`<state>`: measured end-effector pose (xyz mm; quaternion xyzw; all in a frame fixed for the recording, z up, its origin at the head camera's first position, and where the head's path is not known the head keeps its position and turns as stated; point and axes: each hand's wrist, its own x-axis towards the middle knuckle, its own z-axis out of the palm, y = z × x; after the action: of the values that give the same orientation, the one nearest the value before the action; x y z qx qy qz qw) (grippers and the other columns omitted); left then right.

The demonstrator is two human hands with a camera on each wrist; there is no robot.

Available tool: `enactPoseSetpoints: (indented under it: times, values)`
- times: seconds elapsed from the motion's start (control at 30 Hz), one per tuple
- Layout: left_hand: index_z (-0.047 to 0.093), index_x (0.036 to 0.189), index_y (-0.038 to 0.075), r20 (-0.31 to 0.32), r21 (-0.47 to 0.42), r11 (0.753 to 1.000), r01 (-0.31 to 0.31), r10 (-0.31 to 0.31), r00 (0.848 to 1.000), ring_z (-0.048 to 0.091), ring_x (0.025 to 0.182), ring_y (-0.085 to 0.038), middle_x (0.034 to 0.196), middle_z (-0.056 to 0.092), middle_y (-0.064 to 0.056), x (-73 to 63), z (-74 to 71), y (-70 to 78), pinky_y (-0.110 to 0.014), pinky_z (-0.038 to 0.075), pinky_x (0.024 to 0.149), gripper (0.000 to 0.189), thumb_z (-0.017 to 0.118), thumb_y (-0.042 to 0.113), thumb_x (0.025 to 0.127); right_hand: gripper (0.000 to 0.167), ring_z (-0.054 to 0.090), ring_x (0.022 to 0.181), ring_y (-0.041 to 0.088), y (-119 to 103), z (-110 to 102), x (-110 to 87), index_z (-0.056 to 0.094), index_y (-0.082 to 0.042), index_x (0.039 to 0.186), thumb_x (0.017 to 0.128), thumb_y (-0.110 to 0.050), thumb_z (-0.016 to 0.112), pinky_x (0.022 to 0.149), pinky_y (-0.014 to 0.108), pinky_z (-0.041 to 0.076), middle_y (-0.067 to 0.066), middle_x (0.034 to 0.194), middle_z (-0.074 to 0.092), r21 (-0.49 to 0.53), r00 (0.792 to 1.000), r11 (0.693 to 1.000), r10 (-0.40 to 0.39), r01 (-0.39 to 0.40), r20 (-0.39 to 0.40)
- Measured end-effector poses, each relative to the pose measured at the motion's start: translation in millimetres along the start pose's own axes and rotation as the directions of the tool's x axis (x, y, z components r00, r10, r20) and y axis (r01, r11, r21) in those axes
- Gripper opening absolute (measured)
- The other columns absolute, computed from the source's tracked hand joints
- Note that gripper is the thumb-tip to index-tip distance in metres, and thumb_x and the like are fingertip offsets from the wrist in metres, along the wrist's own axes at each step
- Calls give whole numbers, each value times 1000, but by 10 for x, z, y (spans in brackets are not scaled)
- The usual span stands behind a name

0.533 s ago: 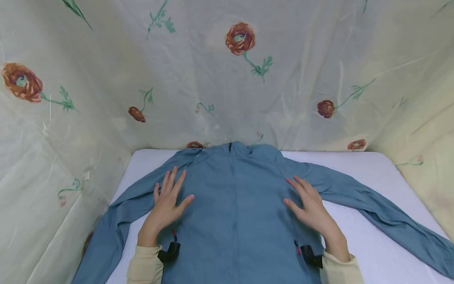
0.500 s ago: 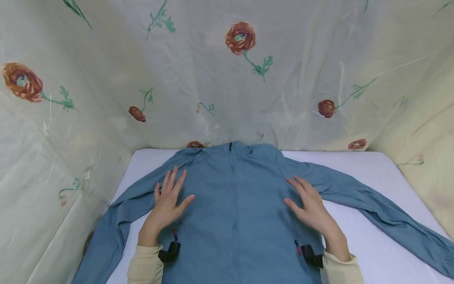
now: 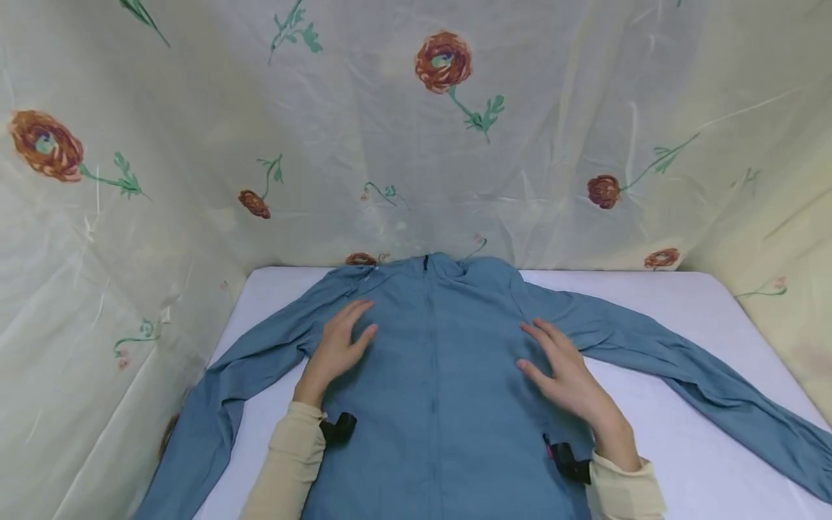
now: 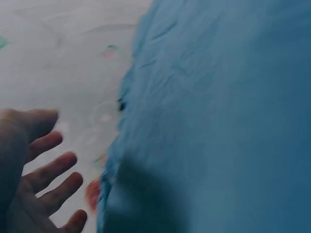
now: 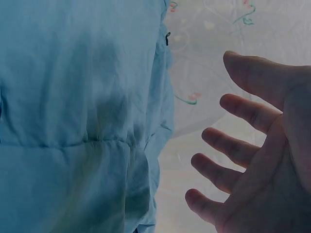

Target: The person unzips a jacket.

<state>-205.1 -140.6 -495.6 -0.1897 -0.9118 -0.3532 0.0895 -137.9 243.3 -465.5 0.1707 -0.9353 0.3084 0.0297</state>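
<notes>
A blue zip-front jacket (image 3: pixel 403 390) lies spread face up, its closed zipper running down the middle and a black pull at the collar. My left hand (image 3: pixel 339 345) hovers over the chest on the left side, thumb apart from the fingers, holding nothing. Over the opposite side of the chest is my right hand (image 3: pixel 567 372), fingers spread and relaxed, with a shadow on the cloth below it. Both wrist views show the hands with bare palms, the left hand (image 4: pixel 43 179) and the right hand (image 5: pixel 262 141) each beside the blue cloth.
The jacket lies on a white-covered table (image 3: pixel 617 282). Its left sleeve (image 3: pixel 221 390) angles down toward the front left, and its other sleeve (image 3: pixel 689 361) stretches to the right edge. A pale floral curtain (image 3: pixel 325 130) surrounds the table at the back and sides.
My left hand has moved right and slightly up, toward the zipper, and its fingers have drawn closer together. The right hand stays nearly in place. The head view has tilted slightly.
</notes>
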Motion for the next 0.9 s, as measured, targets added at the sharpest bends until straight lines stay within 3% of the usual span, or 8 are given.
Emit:
enactPoseSetpoints:
  times: [0.17, 0.37, 0.57, 0.77, 0.9]
  values:
    - [45, 140, 9, 73, -29, 999, 30, -27, 997, 40, 134, -31, 143, 45, -13, 549, 181, -38, -52, 33, 110, 46, 49, 29, 100, 57, 27, 135, 46, 36, 11, 0, 39, -8, 143, 94, -29, 59, 101, 66, 27, 23, 148, 31, 7, 1000, 1000, -26, 26, 3]
    - [43, 142, 11, 131, 111, 993, 42, -57, 990, 42, 134, -30, 144, 45, -11, 1027, 383, -36, -51, 34, 110, 46, 48, 28, 100, 54, 30, 135, 44, 62, 26, -2, 40, -8, 142, 95, -28, 58, 101, 66, 28, 23, 147, 34, 15, 999, 999, -37, 37, 9]
    - [37, 146, 12, 188, 158, 985, 76, -106, 976, 37, 137, -29, 148, 41, -11, 1258, 575, -30, -53, 27, 113, 50, 46, 30, 101, 55, 30, 136, 42, 57, 10, -25, 40, -9, 142, 95, -29, 59, 103, 64, 29, 19, 148, 33, 19, 999, 999, -31, 31, 7]
    - [34, 147, 15, 209, 268, 959, 92, -151, 966, 31, 141, -23, 152, 35, -6, 1420, 718, -62, -56, 21, 113, 48, 40, 31, 102, 54, 32, 135, 42, 50, 6, -39, 42, -8, 141, 94, -27, 60, 102, 65, 30, 21, 146, 36, 24, 999, 999, -42, 42, -15]
    - [32, 148, 18, 209, 248, 957, 150, -204, 956, 31, 141, -25, 153, 34, -6, 1508, 785, -42, -59, 12, 113, 47, 37, 32, 103, 54, 33, 134, 43, 59, 23, -49, 43, -8, 140, 93, -27, 61, 102, 65, 31, 22, 145, 38, 25, 999, 999, -46, 47, -18]
